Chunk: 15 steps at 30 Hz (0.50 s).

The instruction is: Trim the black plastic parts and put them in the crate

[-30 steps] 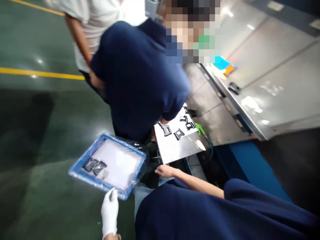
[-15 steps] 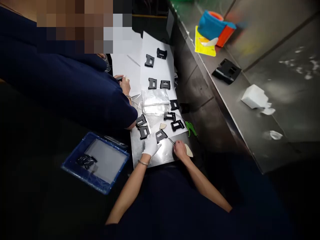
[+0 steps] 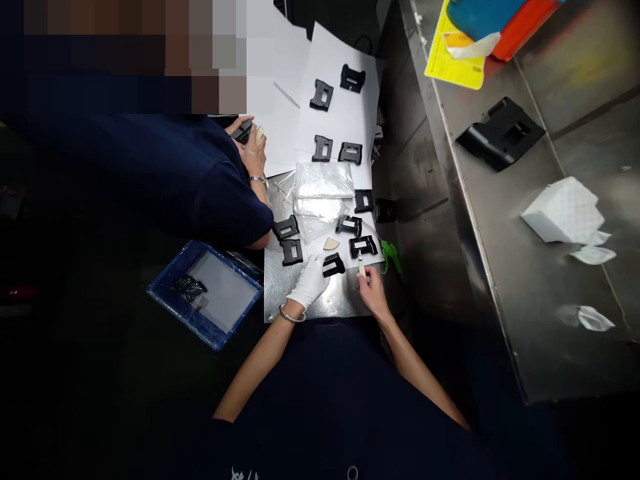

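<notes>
My left hand (image 3: 309, 283), in a white glove, grips the left end of a black plastic part (image 3: 340, 268) with a rectangular opening, tilted over the metal table. In my bare right hand (image 3: 373, 291) is a small knife (image 3: 361, 265) with a pale handle, its blade pointing away from me, just right of that part. Beyond the knife tip lies another black plastic part (image 3: 364, 247). A cream wedge-shaped piece (image 3: 331, 244) rests past my gloved fingers. Two similar black frames (image 3: 292, 252) lie to the left.
Clear plastic bags (image 3: 323, 183) and more black parts (image 3: 351, 153) lie on white sheets. A co-worker's hand (image 3: 254, 153) holds a black part at the left. A blue tray (image 3: 215, 343) is lower left; a green-handled tool (image 3: 391, 257) and metal ledge (image 3: 500, 293) are right.
My left hand has lifted and tilted the black part. My right hand has turned the knife to point away from me and moved slightly right. The view has shifted.
</notes>
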Motion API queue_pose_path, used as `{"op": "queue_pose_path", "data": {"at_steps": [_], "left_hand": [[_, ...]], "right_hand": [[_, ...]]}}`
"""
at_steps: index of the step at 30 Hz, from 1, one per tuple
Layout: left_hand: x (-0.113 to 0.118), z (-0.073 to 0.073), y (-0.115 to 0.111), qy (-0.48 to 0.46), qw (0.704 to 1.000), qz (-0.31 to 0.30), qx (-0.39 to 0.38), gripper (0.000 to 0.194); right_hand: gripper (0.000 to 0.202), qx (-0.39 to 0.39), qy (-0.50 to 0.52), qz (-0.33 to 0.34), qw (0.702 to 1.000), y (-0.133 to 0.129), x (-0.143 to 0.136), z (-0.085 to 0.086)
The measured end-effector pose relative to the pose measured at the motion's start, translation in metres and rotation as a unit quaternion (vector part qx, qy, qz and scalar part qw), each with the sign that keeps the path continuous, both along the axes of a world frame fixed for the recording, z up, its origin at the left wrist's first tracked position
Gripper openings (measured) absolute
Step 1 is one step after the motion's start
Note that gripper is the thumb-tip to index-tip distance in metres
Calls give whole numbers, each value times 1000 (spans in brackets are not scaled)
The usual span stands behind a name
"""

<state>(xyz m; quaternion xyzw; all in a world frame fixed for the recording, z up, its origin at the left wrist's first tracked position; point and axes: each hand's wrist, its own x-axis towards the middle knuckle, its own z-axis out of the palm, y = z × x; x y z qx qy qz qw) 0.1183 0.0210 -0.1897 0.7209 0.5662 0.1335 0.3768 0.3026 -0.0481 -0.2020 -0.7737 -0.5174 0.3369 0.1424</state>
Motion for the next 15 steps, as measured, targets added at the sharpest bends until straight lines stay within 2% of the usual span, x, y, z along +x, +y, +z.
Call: {"op": "queue_pose_path", "data": {"at_steps": [2, 4, 6, 10, 13, 15], "left_hand": [[-10, 23, -13, -63, 998, -11, 3, 20], [-22, 47, -26, -109, 994, -6, 3, 20], [-36, 70, -36, -146, 989, 16, 12, 22], [-63, 107, -45, -190, 976, 43, 99, 23], [-78, 125, -47, -129, 970, 13, 207, 27], [-85, 133, -48, -104, 961, -5, 257, 33]], "right_hand": [[34, 27, 79, 8, 996, 1, -5, 29], [37, 78, 172, 33, 982, 1, -11, 60], [36, 134, 210, 80, 965, 0, -14, 91], [37, 199, 133, 213, 947, -4, -18, 141], [42, 216, 96, 292, 927, -8, -22, 171], [40, 230, 61, 321, 917, -10, -26, 188]]}}
